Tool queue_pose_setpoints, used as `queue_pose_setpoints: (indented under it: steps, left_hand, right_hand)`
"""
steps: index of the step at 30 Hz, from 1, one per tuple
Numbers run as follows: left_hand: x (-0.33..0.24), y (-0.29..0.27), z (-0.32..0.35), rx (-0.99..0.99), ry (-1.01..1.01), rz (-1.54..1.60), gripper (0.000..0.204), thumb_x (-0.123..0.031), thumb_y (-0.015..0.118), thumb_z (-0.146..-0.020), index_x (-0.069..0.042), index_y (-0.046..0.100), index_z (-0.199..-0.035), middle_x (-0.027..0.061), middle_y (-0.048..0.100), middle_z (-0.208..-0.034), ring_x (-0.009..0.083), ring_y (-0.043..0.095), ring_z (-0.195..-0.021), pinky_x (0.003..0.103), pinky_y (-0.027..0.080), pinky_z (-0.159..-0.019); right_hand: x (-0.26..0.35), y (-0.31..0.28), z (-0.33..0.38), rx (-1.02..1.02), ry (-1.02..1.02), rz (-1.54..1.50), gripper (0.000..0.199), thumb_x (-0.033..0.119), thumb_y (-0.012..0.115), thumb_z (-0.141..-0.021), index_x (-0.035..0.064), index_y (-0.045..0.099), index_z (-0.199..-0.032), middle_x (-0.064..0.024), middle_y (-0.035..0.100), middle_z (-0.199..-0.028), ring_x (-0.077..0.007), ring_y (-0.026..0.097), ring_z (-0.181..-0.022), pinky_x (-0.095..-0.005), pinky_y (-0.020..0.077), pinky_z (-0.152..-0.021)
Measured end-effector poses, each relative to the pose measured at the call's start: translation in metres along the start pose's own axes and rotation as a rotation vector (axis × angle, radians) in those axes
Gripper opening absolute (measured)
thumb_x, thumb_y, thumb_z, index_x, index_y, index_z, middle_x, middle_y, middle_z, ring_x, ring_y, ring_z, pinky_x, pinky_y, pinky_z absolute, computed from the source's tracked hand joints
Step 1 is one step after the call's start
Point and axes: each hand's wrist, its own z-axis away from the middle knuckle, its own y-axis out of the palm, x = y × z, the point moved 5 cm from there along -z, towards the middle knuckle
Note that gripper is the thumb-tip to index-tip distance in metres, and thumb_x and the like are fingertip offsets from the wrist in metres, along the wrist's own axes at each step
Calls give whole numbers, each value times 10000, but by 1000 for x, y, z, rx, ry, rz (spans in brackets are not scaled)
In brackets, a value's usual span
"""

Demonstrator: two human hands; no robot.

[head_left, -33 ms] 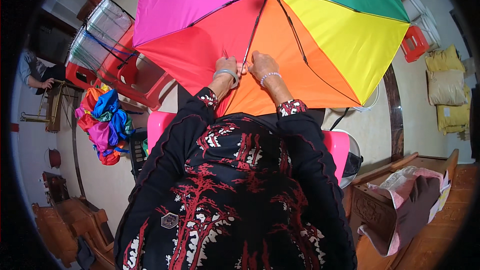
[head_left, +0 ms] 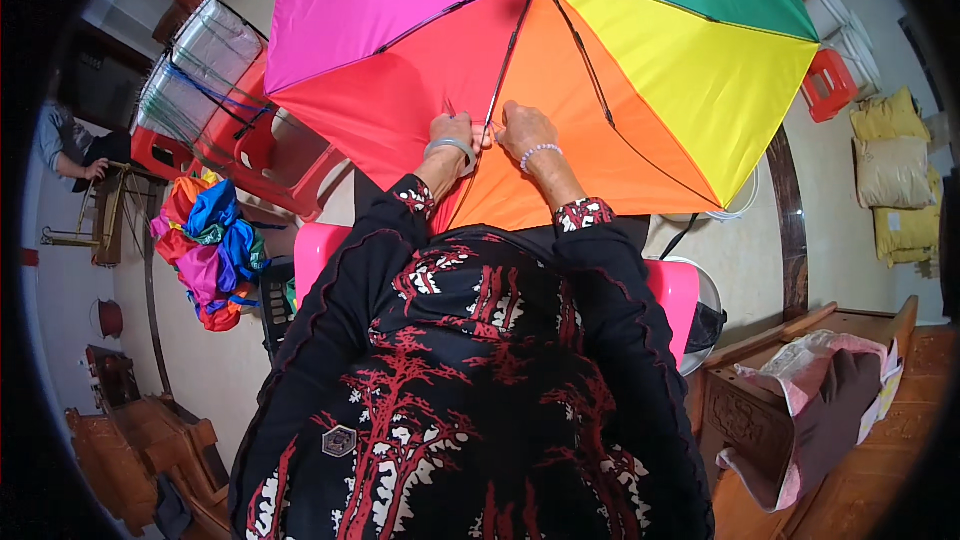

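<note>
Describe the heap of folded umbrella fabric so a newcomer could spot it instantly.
Start at the big open rainbow umbrella that both hands work on, then go down-left past the red plastic stools. The heap of fabric lies on the pale floor there: crumpled orange, blue, magenta and green cloth, the only soft multicoloured pile nearby.

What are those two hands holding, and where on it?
Both the left hand and the right hand grip the open rainbow umbrella at a rib near the canopy's edge, between its red and orange panels.
</note>
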Motion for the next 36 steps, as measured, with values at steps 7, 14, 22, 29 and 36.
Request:
queue_pose_setpoints:
  steps: [7, 14, 22, 29, 36]
  left_hand:
    - [-4, -10, 3, 30, -20, 128, 469, -69, 421, -842, 73, 207, -1234, 167, 573, -599, 228, 520, -391, 287, 335, -298]
    - [-5, -6, 3, 71, -32, 99, 350, -64, 433, -848, 95, 299, -1129, 146, 565, -600, 220, 533, -406, 271, 345, -303]
    - [-9, -6, 9, 120, -15, 46, 119, -82, 460, -857, 30, 431, -881, 118, 555, -594, 195, 544, -436, 250, 350, -317]
    - [-12, -1, 15, 162, -26, 36, 113, -83, 469, -852, 25, 456, -824, 101, 538, -572, 184, 536, -431, 247, 347, -318]
    - [-5, -6, 4, 65, -32, 52, 122, -83, 460, -847, 34, 444, -876, 137, 567, -602, 200, 529, -413, 262, 342, -307]
  right_hand:
    - [10, -2, 0, 33, -23, -20, 195, 189, 614, -710, 61, 573, -851, -155, 617, -818, -304, 593, -818, -398, 470, -680]
    - [8, -1, 1, 37, -20, -33, 197, 199, 610, -714, 65, 573, -853, -153, 618, -825, -300, 594, -821, -395, 469, -680]
    - [10, 0, 1, 64, -4, -45, 222, 227, 607, -722, 60, 576, -865, -157, 619, -837, -303, 598, -817, -394, 471, -686]
    - [9, -2, 1, 75, 1, -39, 255, 250, 601, -724, 51, 574, -882, -162, 619, -847, -306, 597, -826, -394, 472, -700]
    - [11, -4, 2, 96, 17, -43, 279, 260, 606, -714, 50, 569, -895, -161, 618, -867, -310, 591, -853, -398, 468, -718]
